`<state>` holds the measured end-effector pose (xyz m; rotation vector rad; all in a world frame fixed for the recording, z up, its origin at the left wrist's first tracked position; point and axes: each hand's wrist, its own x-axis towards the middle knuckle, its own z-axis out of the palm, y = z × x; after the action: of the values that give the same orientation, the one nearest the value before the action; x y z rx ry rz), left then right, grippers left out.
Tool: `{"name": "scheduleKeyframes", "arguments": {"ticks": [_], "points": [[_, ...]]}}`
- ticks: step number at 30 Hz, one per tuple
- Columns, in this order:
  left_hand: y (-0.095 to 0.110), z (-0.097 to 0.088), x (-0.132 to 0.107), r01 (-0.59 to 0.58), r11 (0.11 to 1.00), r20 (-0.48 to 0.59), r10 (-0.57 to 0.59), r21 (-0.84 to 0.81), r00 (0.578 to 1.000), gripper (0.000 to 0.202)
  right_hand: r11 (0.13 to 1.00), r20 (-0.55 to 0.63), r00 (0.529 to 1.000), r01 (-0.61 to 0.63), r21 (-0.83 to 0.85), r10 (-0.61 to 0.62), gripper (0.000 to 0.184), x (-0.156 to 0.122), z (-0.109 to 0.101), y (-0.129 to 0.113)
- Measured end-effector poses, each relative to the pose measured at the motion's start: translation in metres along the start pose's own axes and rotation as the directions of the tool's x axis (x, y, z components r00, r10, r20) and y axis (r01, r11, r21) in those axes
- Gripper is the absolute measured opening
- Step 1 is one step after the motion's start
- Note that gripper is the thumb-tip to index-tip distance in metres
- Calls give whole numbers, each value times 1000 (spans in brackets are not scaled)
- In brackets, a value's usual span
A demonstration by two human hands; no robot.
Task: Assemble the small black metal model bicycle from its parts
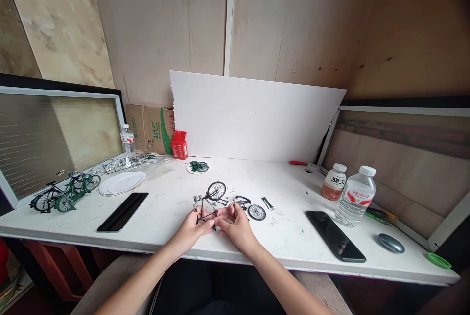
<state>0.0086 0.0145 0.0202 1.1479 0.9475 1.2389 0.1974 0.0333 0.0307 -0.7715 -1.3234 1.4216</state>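
A black model bicycle (206, 207) with one spoked wheel (216, 191) fitted is in front of me, tilted, the wheel pointing away. My left hand (194, 224) is closed around its frame, thumb and fingers near the lower end. My right hand (235, 224) meets it there with pinched fingers. A thin dark part (234, 201) sticks up from the right fingers; its lower end is hidden. Just beyond that hand lie a loose spoked wheel (256, 212), black curved parts (242, 201) and a small green part (268, 203).
Assembled model bicycles (68, 192) stand at the left, by white plates (123, 182) and part frames (135, 162). A small plate with green parts (199, 167) lies farther back. Phones (123, 212) flank me. Bottles (355, 197), a mouse (391, 243) and a red-handled tool (298, 163) are rightward.
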Motion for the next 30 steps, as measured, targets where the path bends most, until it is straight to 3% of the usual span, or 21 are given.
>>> {"name": "scheduleKeyframes", "arguments": {"ticks": [12, 22, 30], "points": [[-2, 1, 1, -49, 998, -33, 48, -30, 998, 55, 995, -9, 998, 64, -79, -65, 58, 3, -4, 7], [4, 5, -2, -141, 980, -51, 150, 140, 987, 40, 989, -14, 999, 26, -145, -28, 61, 3, -2, 8], [-6, 0, 5, -123, 989, -50, 127, 78, 991, 58, 985, -35, 997, 55, -166, -62, 56, 3, -2, 8]]}}
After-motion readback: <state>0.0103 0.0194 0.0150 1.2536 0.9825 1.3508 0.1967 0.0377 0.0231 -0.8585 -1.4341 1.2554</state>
